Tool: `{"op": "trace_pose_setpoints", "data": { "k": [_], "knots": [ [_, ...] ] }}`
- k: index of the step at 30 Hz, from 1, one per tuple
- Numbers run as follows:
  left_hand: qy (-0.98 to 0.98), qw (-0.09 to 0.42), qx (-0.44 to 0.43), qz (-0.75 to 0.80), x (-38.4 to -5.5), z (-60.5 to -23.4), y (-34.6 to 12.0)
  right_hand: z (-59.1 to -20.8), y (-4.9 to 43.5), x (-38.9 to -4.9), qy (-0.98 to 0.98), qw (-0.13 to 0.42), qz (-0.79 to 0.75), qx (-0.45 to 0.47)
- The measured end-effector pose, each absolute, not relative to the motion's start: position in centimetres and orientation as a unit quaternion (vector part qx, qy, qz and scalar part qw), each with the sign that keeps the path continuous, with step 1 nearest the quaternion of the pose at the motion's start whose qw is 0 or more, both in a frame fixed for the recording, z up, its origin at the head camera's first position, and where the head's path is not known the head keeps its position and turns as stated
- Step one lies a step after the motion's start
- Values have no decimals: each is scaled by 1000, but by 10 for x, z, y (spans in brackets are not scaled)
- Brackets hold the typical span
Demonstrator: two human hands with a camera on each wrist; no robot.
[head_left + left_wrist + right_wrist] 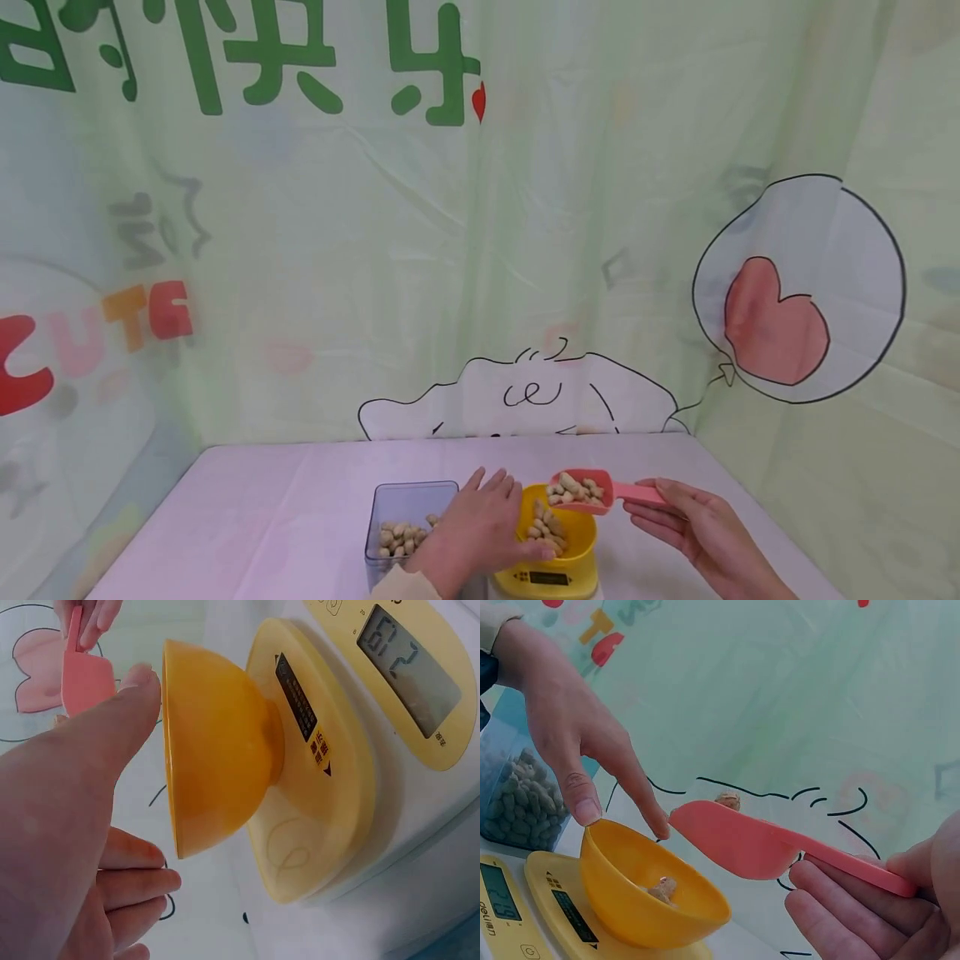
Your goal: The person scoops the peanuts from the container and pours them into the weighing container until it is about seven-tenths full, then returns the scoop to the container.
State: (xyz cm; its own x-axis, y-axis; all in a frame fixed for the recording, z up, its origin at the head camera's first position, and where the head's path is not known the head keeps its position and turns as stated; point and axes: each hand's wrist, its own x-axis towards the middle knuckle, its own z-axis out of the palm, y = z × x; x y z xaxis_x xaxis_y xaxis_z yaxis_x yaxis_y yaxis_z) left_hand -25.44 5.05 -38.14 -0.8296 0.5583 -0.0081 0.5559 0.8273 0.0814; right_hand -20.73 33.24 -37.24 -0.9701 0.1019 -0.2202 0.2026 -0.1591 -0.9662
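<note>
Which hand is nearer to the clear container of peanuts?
Left. The left hand rests right beside the clear container, thumb on the yellow bowl. The right hand is beyond the bowl, holding the pink scoop.

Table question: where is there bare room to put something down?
The table is bare along its left side beside the clear container, and behind the yellow bowl up to the backdrop. It's crowded around the bowl, where the left hand, right hand and pink scoop meet.
</note>
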Motion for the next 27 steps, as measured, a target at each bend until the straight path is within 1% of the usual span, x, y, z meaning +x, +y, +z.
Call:
{"op": "trace_pose_setpoints", "data": {
  "k": [8,17,27],
  "knots": [
    [960,24,279,3,-257,-384,54,-372,326,-208,703,13,-701,116],
    [961,30,274,1,-257,-383,56,-361,311,-206,796,-5,-597,100],
    [959,12,282,0,-255,-383,54,-356,304,-205,825,-24,-558,86]
  ]
}}
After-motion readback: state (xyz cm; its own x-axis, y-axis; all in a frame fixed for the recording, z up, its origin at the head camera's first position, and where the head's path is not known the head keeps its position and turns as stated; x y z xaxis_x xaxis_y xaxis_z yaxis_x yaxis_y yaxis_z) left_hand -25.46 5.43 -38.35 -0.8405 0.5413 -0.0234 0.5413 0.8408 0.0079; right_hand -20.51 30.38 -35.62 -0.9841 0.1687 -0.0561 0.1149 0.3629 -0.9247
